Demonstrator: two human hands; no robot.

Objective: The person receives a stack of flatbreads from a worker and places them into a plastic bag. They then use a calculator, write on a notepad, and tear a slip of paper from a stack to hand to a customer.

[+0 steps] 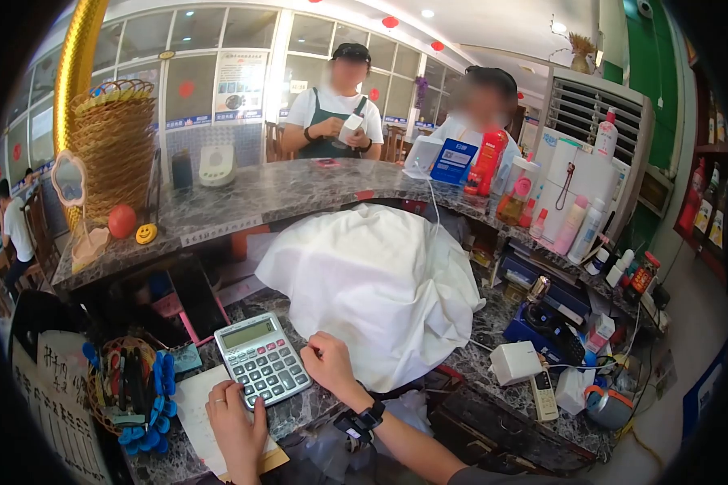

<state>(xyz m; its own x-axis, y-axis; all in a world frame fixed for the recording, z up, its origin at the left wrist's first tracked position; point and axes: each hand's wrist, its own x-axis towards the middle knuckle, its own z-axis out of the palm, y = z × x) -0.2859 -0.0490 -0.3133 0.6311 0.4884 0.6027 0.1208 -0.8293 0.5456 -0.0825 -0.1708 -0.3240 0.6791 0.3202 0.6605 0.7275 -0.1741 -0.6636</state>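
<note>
L hand (239,424) is resting, fingers loosely spread & not gripping, at the lower L corner of the calculator (264,364), prob. steadying it; R hand (329,364) is curling loosely just beside the R edge, can't tell if anything's in the palm. The calculator is lying on the lower counter right in front of the person, display facing them, presumably for easy reading. Papers (194,411) are lying partly under the L hand, likely staying handy. White cloth (372,291) is draping over something bulky, maybe as a dust cover; can't see what it's hiding. Blue clips (165,384) are clustering on the L, prob. for quick access. Counter (299,192) is showing dark veined marble-look, w/ a raised curved ledge carrying bottles & a blue sign (453,162). Beyond, a person in a green apron (336,121) is holding a white object, another (487,113) is facing the ledge, & windows are lining the back.
</note>
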